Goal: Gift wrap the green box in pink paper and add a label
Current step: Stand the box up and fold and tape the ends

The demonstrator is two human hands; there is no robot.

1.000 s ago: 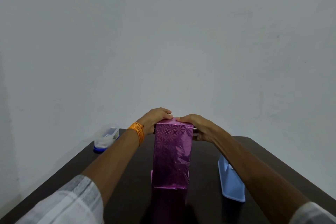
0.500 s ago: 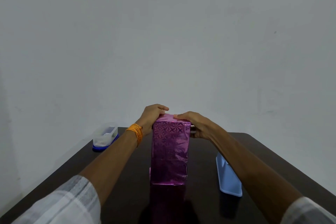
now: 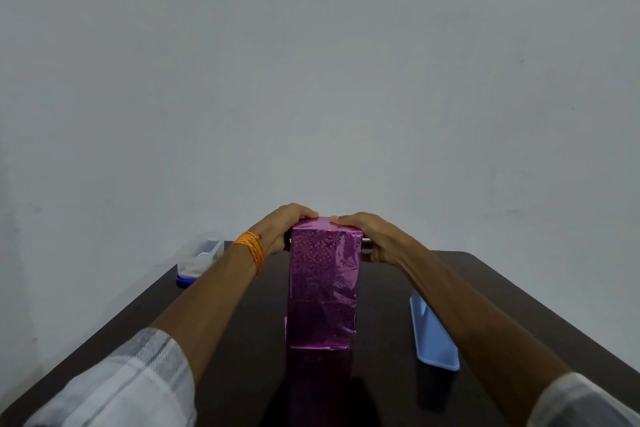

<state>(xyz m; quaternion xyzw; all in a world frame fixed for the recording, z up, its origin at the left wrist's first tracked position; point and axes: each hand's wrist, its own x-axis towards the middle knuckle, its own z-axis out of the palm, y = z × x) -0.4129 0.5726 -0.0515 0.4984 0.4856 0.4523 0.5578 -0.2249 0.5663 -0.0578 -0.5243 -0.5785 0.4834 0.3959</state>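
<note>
The box [image 3: 323, 284] stands upright on the dark table [image 3: 221, 340], fully covered in shiny pink patterned paper; no green shows. My left hand [image 3: 282, 230] curls over its top left corner, fingers lying on the top face. My right hand [image 3: 369, 236] grips the top right corner, with fingertips on the top edge and the rest down the right side. A small dark object shows between my right fingers and the box side; I cannot tell what it is. A strip of pink paper sticks out at the box's lower left. No label is visible.
A clear plastic container [image 3: 200, 255] with a blue lid underneath sits at the table's far left corner. A light blue flat tray [image 3: 434, 340] lies to the right of the box under my right forearm. A plain wall stands behind the table.
Both hands stay on the top of the box. My left fingers have spread further over the top face, and the view has shifted slightly.
</note>
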